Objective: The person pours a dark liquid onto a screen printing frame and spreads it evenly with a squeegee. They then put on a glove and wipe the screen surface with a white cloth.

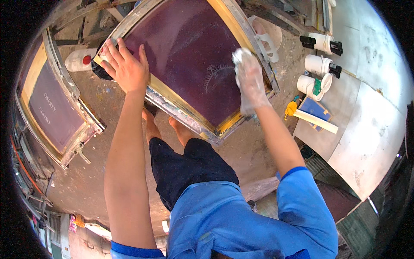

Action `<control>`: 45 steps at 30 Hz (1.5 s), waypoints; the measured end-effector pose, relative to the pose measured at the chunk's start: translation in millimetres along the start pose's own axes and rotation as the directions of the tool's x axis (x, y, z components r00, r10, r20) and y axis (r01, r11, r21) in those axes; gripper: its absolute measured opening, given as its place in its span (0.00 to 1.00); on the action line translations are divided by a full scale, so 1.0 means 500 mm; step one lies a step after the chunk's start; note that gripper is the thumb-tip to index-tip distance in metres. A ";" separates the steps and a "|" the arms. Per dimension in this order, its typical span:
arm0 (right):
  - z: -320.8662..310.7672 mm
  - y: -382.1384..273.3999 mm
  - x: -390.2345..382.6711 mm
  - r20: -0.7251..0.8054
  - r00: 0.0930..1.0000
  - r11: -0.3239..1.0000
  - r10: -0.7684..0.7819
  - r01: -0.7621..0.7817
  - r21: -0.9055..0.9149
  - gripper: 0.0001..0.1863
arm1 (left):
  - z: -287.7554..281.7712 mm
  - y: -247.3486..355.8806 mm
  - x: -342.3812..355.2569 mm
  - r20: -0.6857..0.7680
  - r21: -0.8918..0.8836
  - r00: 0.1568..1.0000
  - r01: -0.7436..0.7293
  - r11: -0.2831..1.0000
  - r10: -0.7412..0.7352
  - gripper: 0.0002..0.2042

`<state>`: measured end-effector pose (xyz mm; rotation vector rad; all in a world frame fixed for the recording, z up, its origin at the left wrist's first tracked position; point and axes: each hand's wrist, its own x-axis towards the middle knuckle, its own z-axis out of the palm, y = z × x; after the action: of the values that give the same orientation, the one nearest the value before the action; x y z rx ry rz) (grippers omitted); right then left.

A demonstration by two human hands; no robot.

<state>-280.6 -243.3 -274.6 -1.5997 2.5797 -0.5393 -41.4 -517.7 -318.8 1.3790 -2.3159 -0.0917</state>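
In front of me a screen-printing frame (181, 56) is tilted, its dark purple mesh edged with yellowish tape and stained metal bars. A pale curved emblem shows on the mesh, right of its middle. My left hand (127, 67) lies with fingers spread over the frame's left edge. My right hand (251, 84), in a thin translucent plastic glove, is by the right side of the mesh. Its fingers are closed on a crumpled white rag (241, 55), which is pressed to the mesh and partly blurred.
At the left stands a second screen frame (56, 101) with pale lettering. A white container with a red cap (79, 59) sits between the frames. On the right, a pale table (366, 142) holds several white tubs (317, 64), a blue panel (312, 113), a light strip (317, 121) and a yellow cloth (291, 109).
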 end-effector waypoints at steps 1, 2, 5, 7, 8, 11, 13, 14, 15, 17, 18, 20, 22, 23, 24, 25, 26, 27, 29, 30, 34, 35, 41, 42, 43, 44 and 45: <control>0.008 -0.023 0.058 0.049 0.996 0.997 0.074 -0.074 0.004 0.17 | 0.001 -0.002 0.000 0.000 -0.007 1.000 0.002 1.000 -0.002 0.35; 0.019 -0.039 0.104 0.095 0.984 0.988 0.151 -0.152 0.003 0.18 | 0.003 -0.005 0.000 -0.006 -0.002 1.000 0.002 1.000 -0.002 0.35; 0.052 -0.015 0.119 -0.041 0.998 0.999 -0.036 0.036 -0.016 0.18 | 0.005 -0.008 0.004 -0.006 0.008 1.000 -0.012 1.000 0.012 0.35; 0.063 0.006 0.080 0.009 0.996 0.996 -0.094 0.094 -0.011 0.17 | 0.003 -0.005 0.002 -0.009 -0.003 0.999 -0.031 1.000 0.031 0.35; 0.049 -0.017 0.031 -0.073 0.987 0.990 -0.144 0.144 -0.009 0.17 | 0.004 -0.011 0.001 -0.015 0.004 1.000 -0.021 1.000 0.021 0.34; 0.004 -0.070 -0.099 0.150 0.976 0.988 0.157 -0.157 -0.010 0.15 | 0.001 -0.012 -0.005 -0.006 0.013 1.000 -0.015 1.000 0.015 0.34; -0.041 -0.113 -0.054 0.344 0.850 0.863 0.399 -0.474 0.173 0.15 | 0.000 -0.008 -0.004 -0.007 0.016 1.000 -0.012 1.000 0.012 0.34; -0.020 -0.082 -0.049 0.230 0.951 0.965 0.207 -0.237 0.112 0.15 | -0.001 -0.008 0.000 -0.009 0.019 1.000 -0.011 1.000 0.011 0.34; 0.000 -0.053 -0.041 0.100 0.995 1.000 0.003 -0.002 -0.008 0.15 | -0.001 -0.006 0.002 -0.007 0.015 1.000 -0.018 1.000 0.018 0.34; 0.019 -0.043 0.061 0.087 0.996 0.995 0.016 -0.008 -0.100 0.20 | -0.002 -0.004 0.001 -0.005 0.003 1.000 -0.030 1.000 0.030 0.34; 0.026 -0.058 0.119 -0.003 1.000 0.998 0.011 -0.011 -0.057 0.22 | 0.001 -0.005 0.000 -0.013 0.014 1.000 -0.028 1.000 0.028 0.34; 0.051 -0.066 0.201 -0.050 0.998 0.999 0.030 -0.031 -0.016 0.20 | 0.008 -0.008 0.003 -0.027 0.024 0.999 -0.034 0.999 0.035 0.35; 0.073 -0.077 0.239 0.193 0.981 0.953 0.032 0.028 -0.300 0.19 | 0.008 -0.009 0.003 -0.022 0.019 0.999 -0.035 0.999 0.036 0.35; 0.075 -0.090 0.209 0.030 0.995 0.990 -0.093 0.096 -0.102 0.18 | 0.007 -0.010 0.001 -0.022 0.016 0.999 -0.034 0.999 0.034 0.35; 0.082 -0.112 0.156 -0.147 0.969 0.974 -0.197 0.211 0.087 0.17 | 0.007 -0.010 0.001 -0.016 0.025 0.999 -0.029 0.999 0.029 0.35; 0.079 -0.135 0.097 -0.109 0.981 0.985 -0.158 0.164 0.052 0.16 | 0.006 -0.009 -0.001 -0.006 0.032 1.000 -0.023 0.999 0.024 0.34; 0.071 -0.156 0.039 -0.067 0.991 0.993 -0.116 0.118 0.017 0.14 | 0.003 -0.010 -0.003 0.008 0.042 1.000 -0.015 0.999 0.015 0.34; 0.057 -0.163 -0.011 0.060 0.993 0.994 -0.102 0.099 0.052 0.14 | -0.001 -0.008 -0.003 0.020 0.044 1.000 -0.013 0.999 0.013 0.34; 0.020 -0.143 -0.026 0.291 0.949 0.992 -0.125 0.125 0.018 0.14 | -0.002 -0.009 -0.006 0.009 0.035 1.000 -0.009 0.999 0.008 0.34; 0.005 -0.122 -0.003 0.386 0.911 0.983 -0.148 0.179 -0.045 0.13 | -0.002 -0.008 -0.005 0.002 0.031 1.000 -0.009 0.999 0.009 0.34; 0.040 -0.040 0.159 0.038 0.999 1.000 -0.025 0.025 -0.011 0.12 | -0.013 -0.003 -0.005 0.003 0.013 1.000 -0.017 1.000 0.017 0.34; 0.044 -0.035 0.194 -0.051 0.999 1.000 0.008 -0.009 -0.013 0.13 | -0.005 -0.005 0.000 -0.016 0.003 1.000 -0.025 1.000 0.026 0.34; 0.079 -0.071 0.096 -0.022 0.996 0.969 -0.086 0.089 0.229 0.21 | 0.004 -0.013 -0.001 -0.024 0.027 1.000 -0.015 1.000 0.016 0.33; 0.052 -0.110 0.053 0.147 0.989 1.000 -0.014 0.010 0.027 0.20 | 0.003 -0.015 0.004 -0.024 0.026 1.000 -0.001 1.000 0.001 0.33; 0.056 -0.105 -0.006 0.120 0.991 0.997 -0.057 0.064 -0.052 0.20 | -0.003 -0.007 0.004 -0.018 0.019 1.000 0.004 1.000 -0.004 0.33; 0.049 -0.103 -0.047 0.198 0.980 0.999 -0.031 0.038 -0.032 0.20 | -0.008 -0.003 -0.001 -0.004 0.019 1.000 0.012 1.000 -0.012 0.34; 0.032 -0.103 -0.038 0.349 0.936 0.999 0.036 -0.038 -0.003 0.21 | -0.014 0.001 -0.003 0.003 0.014 1.000 0.023 1.000 -0.023 0.34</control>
<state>-224.1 -251.4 -275.4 -1.4840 2.3355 -0.2291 -38.3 -515.2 -312.9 1.4132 -2.3078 -0.0855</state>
